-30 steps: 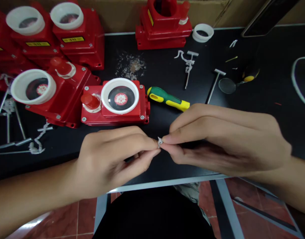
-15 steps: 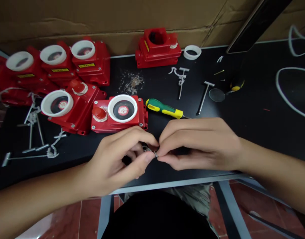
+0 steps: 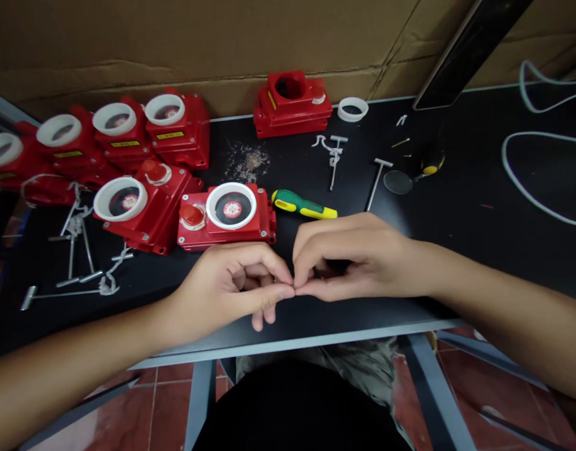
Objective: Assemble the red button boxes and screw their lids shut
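My left hand (image 3: 240, 285) and my right hand (image 3: 351, 257) meet fingertip to fingertip above the front of the black table. Each is closed in a pinch of thumb and index finger. Whatever lies between the tips is too small and too covered to make out. Just behind my left hand sits a red box (image 3: 200, 237) with a white ring (image 3: 231, 205) and a red knob (image 3: 192, 215) on top. A green and yellow screwdriver (image 3: 301, 205) lies behind my right hand, its shaft hidden by the fingers.
More red boxes (image 3: 187, 147) stand at the left; another (image 3: 292, 122) is at the back beside a loose white ring (image 3: 353, 109). Metal T-handled rods (image 3: 378, 185) lie right and left (image 3: 66, 294). Debris (image 3: 247, 163), a clear disc (image 3: 398, 182) and a white cable (image 3: 518, 178) are also there.
A small metal part showed between my fingers before; now it is hidden. My left hand's lower fingers have come into sight below the thumb. The whole view has shifted slightly.
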`<state>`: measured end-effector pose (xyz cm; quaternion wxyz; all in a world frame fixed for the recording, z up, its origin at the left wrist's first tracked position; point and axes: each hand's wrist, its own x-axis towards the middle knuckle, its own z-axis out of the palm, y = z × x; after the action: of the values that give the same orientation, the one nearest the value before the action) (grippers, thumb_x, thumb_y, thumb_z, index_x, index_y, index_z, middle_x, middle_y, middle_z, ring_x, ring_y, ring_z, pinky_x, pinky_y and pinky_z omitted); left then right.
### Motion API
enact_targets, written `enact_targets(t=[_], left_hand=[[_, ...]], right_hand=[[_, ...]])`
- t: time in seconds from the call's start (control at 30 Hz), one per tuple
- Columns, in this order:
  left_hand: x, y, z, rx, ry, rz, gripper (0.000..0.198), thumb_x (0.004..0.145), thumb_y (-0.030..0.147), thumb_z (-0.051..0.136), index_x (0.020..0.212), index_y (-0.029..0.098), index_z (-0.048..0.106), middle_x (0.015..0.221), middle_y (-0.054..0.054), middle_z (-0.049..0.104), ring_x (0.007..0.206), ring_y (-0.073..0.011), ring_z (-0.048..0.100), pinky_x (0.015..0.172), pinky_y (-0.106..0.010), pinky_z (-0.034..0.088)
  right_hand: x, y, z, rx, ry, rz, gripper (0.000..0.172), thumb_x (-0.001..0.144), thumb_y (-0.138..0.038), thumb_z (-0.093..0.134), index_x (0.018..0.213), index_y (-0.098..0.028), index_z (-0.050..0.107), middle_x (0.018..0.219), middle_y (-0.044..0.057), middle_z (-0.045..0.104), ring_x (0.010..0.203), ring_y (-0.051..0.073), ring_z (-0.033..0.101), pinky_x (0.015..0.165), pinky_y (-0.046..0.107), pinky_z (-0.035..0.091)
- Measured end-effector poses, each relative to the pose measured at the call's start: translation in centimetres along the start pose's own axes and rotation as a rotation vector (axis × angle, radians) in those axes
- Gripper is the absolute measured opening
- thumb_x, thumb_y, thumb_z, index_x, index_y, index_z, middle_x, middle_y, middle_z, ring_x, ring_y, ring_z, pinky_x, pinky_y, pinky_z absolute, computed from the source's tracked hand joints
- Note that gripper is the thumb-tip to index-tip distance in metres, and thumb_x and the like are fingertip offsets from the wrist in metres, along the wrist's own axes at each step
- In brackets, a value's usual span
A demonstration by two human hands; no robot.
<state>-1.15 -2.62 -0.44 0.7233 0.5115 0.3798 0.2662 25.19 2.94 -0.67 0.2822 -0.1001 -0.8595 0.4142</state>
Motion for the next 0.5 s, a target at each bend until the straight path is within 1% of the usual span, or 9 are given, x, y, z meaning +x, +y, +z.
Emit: enact_targets(t=[0.13, 0.2, 0.4, 0.5], left_hand=[[0.23, 0.16, -0.08, -0.073, -0.056, -0.069, 0.012, 0.097, 0.013, 0.089, 0.095, 0.015, 0.077, 0.073, 0.0, 0.081, 0.061, -0.0102, 0.076, 0.062, -0.017, 0.066], [0.29, 0.14, -0.18, -0.092, -0.091, -0.076, 0.011, 0.097, 0.012, 0.088, 0.096, 0.015, 0.078, 0.074, 0.0, 0.081, 0.062, -0.0096, 0.076, 0.064, -0.016, 0.067], [0.27, -0.06, -0.28, -0.056, -0.106, -0.034, 0.011, 0.095, 0.01, 0.088, 0.097, 0.015, 0.078, 0.076, 0.0, 0.081, 0.065, -0.0096, 0.076, 0.066, -0.017, 0.067], [0.21, -0.04, -0.1, 0.001, -0.125, -0.004, 0.01, 0.096, 0.011, 0.087, 0.096, 0.015, 0.078, 0.078, 0.0, 0.08, 0.064, -0.01, 0.077, 0.064, -0.017, 0.066]], right_hand=[[-0.01, 0.26, 0.28, 0.037, -0.005, 0.008, 0.009, 0.11, -0.014, 0.083, 0.105, -0.014, 0.075, 0.096, 0.002, 0.074, 0.075, 0.006, 0.061, 0.07, 0.016, 0.052], [-0.02, 0.29, 0.36, 0.043, -0.008, 0.01, 0.011, 0.11, -0.017, 0.084, 0.104, -0.015, 0.074, 0.097, 0.002, 0.074, 0.076, 0.006, 0.062, 0.069, 0.016, 0.052], [-0.07, 0.1, 0.51, 0.065, -0.008, -0.018, 0.01, 0.11, -0.019, 0.085, 0.111, -0.014, 0.076, 0.099, 0.003, 0.073, 0.081, 0.007, 0.064, 0.069, 0.015, 0.053], [0.08, -0.13, -0.4, 0.037, -0.009, 0.003, 0.016, 0.108, -0.025, 0.089, 0.111, -0.017, 0.076, 0.101, 0.001, 0.074, 0.075, 0.006, 0.06, 0.066, 0.017, 0.051]])
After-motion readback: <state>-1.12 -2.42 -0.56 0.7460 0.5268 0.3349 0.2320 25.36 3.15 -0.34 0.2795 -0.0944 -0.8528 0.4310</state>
